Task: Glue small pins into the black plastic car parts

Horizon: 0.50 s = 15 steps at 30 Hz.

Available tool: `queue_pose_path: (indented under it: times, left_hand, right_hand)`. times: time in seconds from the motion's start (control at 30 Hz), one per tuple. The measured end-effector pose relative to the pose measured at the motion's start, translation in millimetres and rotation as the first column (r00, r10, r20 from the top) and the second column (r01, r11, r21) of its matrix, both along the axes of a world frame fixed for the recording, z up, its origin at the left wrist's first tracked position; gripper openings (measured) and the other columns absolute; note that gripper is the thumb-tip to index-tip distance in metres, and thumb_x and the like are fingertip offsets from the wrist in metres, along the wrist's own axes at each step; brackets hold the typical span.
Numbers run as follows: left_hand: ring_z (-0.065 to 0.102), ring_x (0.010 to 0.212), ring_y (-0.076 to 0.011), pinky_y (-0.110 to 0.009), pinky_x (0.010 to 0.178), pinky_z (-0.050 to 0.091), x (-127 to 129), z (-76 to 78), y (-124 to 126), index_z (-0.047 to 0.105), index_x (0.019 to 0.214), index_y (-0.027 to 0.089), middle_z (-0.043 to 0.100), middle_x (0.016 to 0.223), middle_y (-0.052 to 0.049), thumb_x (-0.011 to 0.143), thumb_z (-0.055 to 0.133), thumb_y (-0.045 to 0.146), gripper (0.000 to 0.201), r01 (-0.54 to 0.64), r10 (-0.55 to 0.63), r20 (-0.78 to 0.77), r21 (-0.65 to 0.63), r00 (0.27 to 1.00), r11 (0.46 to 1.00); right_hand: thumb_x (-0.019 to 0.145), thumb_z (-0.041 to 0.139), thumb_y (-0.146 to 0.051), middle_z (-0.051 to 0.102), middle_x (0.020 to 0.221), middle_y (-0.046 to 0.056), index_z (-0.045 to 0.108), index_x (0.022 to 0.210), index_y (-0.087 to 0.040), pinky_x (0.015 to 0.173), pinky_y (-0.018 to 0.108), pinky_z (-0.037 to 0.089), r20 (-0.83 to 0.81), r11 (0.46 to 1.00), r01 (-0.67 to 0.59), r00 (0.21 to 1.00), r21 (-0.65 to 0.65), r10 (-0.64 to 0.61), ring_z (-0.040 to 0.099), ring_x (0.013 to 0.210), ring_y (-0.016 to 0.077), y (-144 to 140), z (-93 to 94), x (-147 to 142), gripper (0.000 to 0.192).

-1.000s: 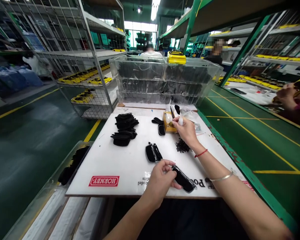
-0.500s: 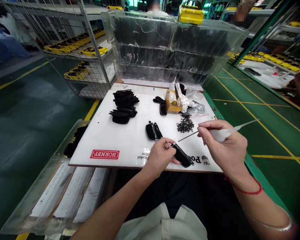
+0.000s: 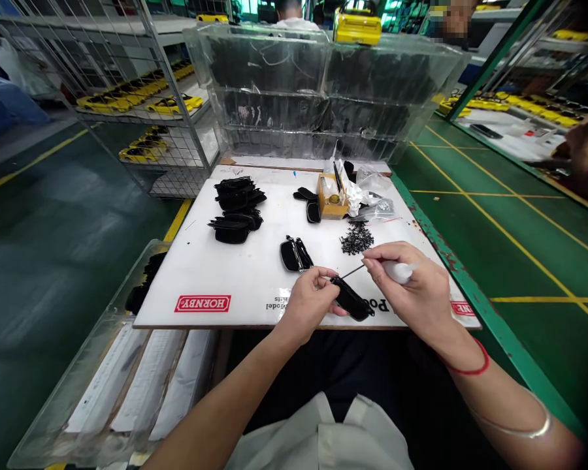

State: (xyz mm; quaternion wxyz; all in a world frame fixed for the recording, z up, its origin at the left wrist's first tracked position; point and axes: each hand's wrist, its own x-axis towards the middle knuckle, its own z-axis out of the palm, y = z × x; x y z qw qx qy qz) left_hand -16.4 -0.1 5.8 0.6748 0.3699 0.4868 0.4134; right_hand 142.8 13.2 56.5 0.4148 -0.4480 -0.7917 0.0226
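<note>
Glossy black, a small long part (image 3: 355, 303) is in the left hand (image 3: 308, 303), its upper-left end pinched between thumb and fingers, over the near edge of the white bench (image 3: 247, 274). I cannot tell whether it also rests on the surface. The right hand (image 3: 411, 281) is curled around a white bottle (image 3: 398, 270), and its thumb and forefinger grip a thin dark rod (image 3: 353, 270) slanting down to the left. The rod's tip is at the pinched end of the part, though any contact is too small to make out.

Just beyond the left hand lies a pair of black pieces (image 3: 290, 254), side by side. Past the rod is a loose heap of tiny black bits (image 3: 357, 239); behind that stands a yellow box (image 3: 332, 207), with crumpled white paper (image 3: 357, 197) and a clear bag (image 3: 381, 210) to its right. Two black piles (image 3: 236, 212) occupy the bench's left side, above a red label (image 3: 202, 303). Clear bins (image 3: 269, 98) rise at the far edge.
</note>
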Motion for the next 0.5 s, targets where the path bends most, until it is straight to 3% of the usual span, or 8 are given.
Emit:
queue_pose_path:
  times: [0.3,0.5]
  left_hand:
    - [0.063,0.049,-0.0083,-0.023,0.058,0.050,-1,2.2,-1,0.056,0.097,0.018,0.046,0.079,0.004,0.079,0.057,0.017,0.018,0.000,0.000,0.029,-0.026,1.000,1.000]
    - [0.066,0.062,-0.0091,-0.026,0.069,0.054,-6,-0.8,-5,0.057,0.097,0.018,0.052,0.097,-0.002,0.079,0.064,0.026,0.021,-0.001,-0.002,0.094,0.037,0.996,0.999]
  right_hand:
    - [0.081,0.063,-0.022,0.068,0.084,0.002,0.065,0.092,-0.026,0.069,0.032,0.051,-0.078,0.992,0.121,0.990,0.030,-0.118,0.063,0.075,0.0173,-2,7.0,7,0.012]
    - [0.081,0.064,-0.029,0.067,0.082,0.002,0.066,0.090,-0.025,0.064,0.033,0.051,-0.175,0.964,0.264,0.948,-0.034,-0.266,0.063,0.067,0.0171,2,11.8,17,0.010]
